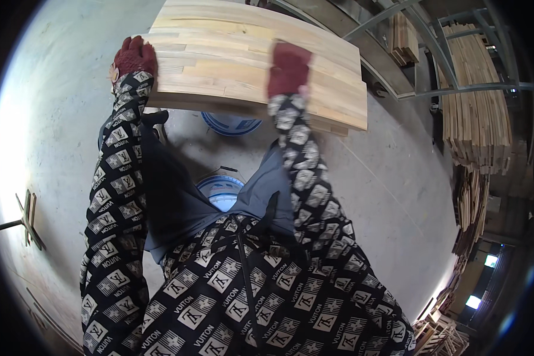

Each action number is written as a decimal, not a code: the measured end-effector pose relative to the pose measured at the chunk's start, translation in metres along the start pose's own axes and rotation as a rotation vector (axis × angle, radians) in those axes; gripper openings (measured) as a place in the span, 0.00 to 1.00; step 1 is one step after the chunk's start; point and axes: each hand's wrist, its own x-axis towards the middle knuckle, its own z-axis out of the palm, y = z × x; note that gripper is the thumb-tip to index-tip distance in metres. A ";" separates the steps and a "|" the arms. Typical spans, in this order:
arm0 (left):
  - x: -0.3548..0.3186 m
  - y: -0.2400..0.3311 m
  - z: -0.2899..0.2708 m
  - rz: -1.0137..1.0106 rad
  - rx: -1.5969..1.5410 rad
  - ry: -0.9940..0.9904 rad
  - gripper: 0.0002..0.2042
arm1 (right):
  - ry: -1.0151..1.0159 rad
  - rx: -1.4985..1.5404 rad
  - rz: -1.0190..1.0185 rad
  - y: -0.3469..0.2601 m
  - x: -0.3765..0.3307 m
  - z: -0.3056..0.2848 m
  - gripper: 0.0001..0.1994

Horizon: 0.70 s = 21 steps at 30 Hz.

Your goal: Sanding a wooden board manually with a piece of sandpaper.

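Note:
A pale wooden panel [213,62], made of glued strips, lies in front of me, raised above the floor. My left hand [135,56], in a dark red knitted glove, is closed at the panel's left end, and its fingers are bent. Something small and tan shows at the outer side of that glove; I cannot make out what it is. Over the right half of the panel's top is my right hand [289,68], in a matching red glove. Motion smears it, so its fingers and anything under them cannot be told.
Two blue-and-white buckets, one [231,123] partly under the panel and another [221,191] between my legs, stand on the grey floor. A metal frame [397,89] is at the far right, beside stacked wooden boards [477,118]. A wooden stand [26,222] sits at the left.

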 end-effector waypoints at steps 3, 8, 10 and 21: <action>0.001 -0.003 0.002 -0.013 -0.023 -0.004 0.23 | -0.123 0.057 -0.248 -0.063 -0.006 0.004 0.21; 0.000 -0.004 0.003 -0.006 -0.043 -0.017 0.24 | -0.071 0.047 -0.149 0.024 -0.024 -0.042 0.19; -0.002 -0.002 0.001 0.009 -0.048 0.005 0.24 | -0.042 -0.047 0.038 0.087 -0.029 -0.071 0.19; -0.004 0.004 -0.005 -0.013 -0.009 0.005 0.24 | 0.110 0.082 0.282 0.052 -0.007 -0.016 0.27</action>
